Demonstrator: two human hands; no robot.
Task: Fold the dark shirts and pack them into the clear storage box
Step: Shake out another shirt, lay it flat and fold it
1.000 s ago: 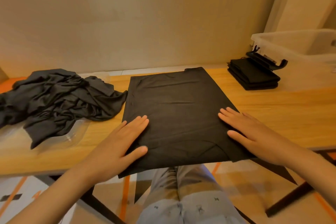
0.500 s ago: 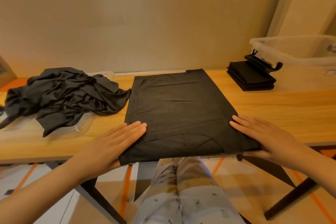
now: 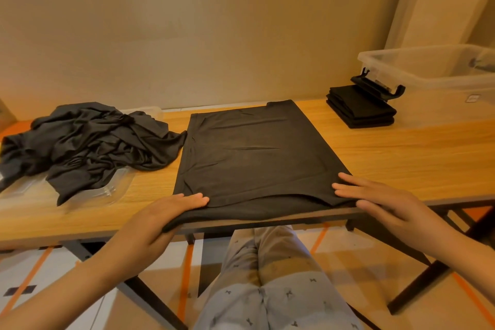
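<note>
Left hand [image 3: 160, 213], right hand [image 3: 383, 197] flat on near corners of dark shirt [image 3: 254, 158], left thumb perhaps underneath.
</note>
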